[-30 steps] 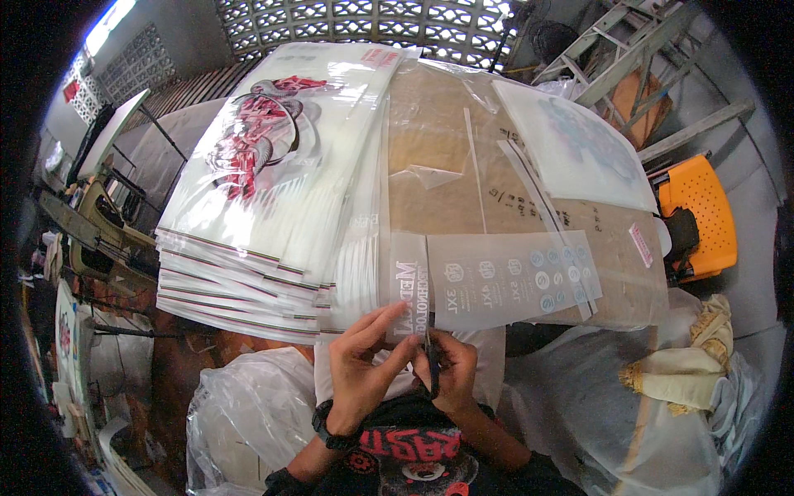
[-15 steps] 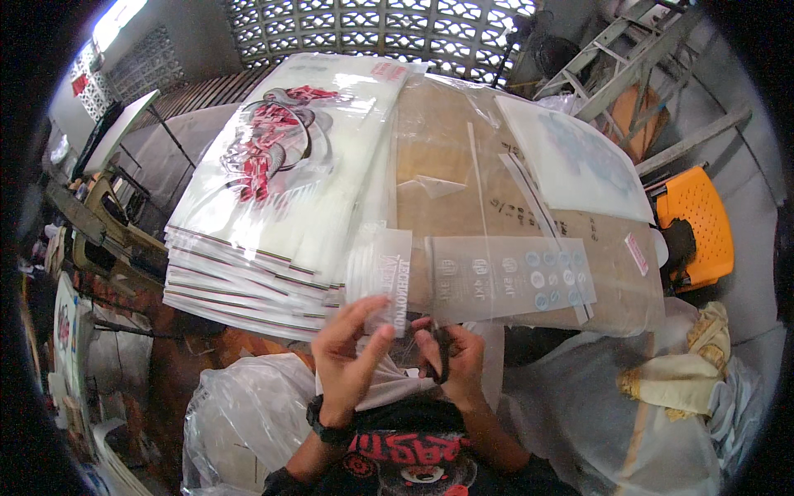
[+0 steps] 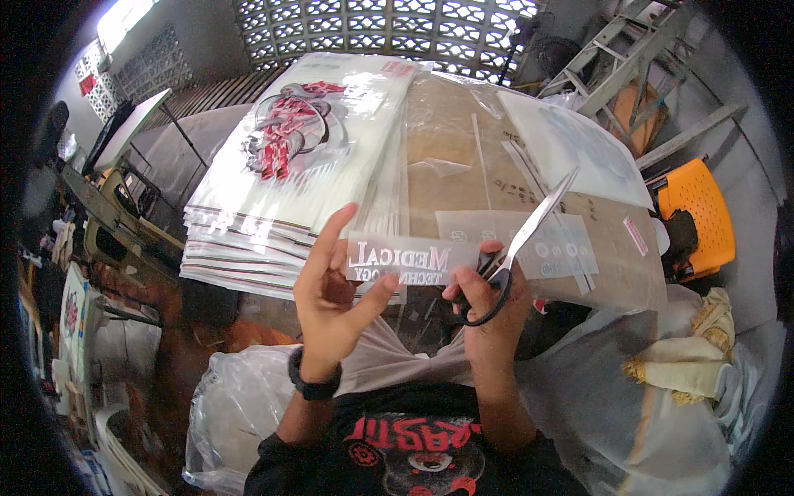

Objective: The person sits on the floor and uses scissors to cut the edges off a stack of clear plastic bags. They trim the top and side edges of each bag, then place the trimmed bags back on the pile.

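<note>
My largest surface is flat brown cardboard under wrinkled clear plastic [image 3: 451, 198], at the centre of the frame; a fanned stack of glossy white film sheets [image 3: 302, 190] fills the left. My left hand [image 3: 329, 314] has its index finger raised; my right hand [image 3: 504, 326] curls around black-looped, pointed steel scissors [image 3: 528, 233], tips toward the upper right. Mid-frame, my left thumb and fingers pinch a thin, frosted plastic strip with white lettering [image 3: 422, 258], its far end at my right fingertips.
</note>
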A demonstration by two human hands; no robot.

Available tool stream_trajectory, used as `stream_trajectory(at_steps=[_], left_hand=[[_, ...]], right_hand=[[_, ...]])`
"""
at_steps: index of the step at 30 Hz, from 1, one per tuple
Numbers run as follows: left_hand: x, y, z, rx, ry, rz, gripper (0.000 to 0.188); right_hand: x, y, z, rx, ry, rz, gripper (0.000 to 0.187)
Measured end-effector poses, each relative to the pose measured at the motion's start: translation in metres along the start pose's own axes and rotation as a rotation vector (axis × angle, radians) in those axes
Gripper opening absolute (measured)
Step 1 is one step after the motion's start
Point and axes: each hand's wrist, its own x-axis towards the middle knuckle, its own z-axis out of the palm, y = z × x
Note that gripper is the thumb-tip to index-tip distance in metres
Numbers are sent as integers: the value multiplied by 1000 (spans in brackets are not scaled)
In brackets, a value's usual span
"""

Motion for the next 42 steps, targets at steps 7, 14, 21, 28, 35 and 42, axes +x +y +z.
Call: stream_trajectory(at_steps=[7, 14, 21, 28, 35, 42], left_hand=[[-24, -25, 30, 279, 146, 244, 45], [1, -4, 50, 213, 295, 275, 45], [0, 3, 53, 115, 172, 314, 48], [-4, 6, 60, 120, 152, 262, 48], [-5, 8, 61, 114, 157, 213, 49], [-4, 8, 57, 111, 154, 177, 52]], right_hand=[[-5, -20, 8, 5, -11, -181, 36], [-38, 25, -47, -13, -289, -195, 41], [-53, 36, -33, -251, -527, -315, 34], [-49, 16, -29, -405, -393, -423, 30], [-48, 13, -31, -485, -387, -488, 31], [-47, 14, -29, -520, -386, -506, 32]])
